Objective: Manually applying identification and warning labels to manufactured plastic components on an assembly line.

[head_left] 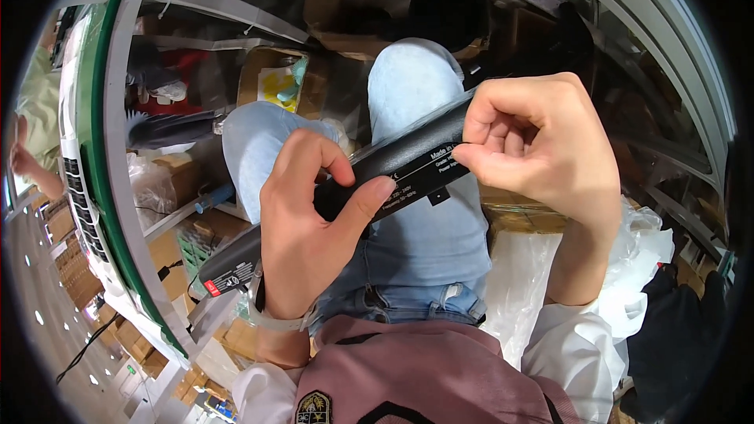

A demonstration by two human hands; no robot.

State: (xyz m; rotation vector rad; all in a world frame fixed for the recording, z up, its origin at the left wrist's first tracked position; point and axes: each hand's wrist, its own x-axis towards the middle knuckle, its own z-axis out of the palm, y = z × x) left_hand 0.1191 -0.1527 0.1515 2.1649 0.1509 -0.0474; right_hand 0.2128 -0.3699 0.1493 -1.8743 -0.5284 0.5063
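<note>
A long black device (408,159) with white print and a label sticker lies slantwise over my lap, from lower left to upper right. My left hand (310,224) grips its middle, thumb pressed on the top face beside the print. My right hand (534,141) holds its upper end, fingers curled and thumb tip on the printed face. The device's lower end (229,271) carries a small red and white label. A light wristband sits on my left wrist (275,318).
My knees in light blue jeans (416,78) are below the device. A green-and-white frame (98,157) curves along the left. Cardboard boxes (169,177), a clear plastic bag (518,275) and a dark cloth (675,330) lie around. Another person's arm (31,165) shows at far left.
</note>
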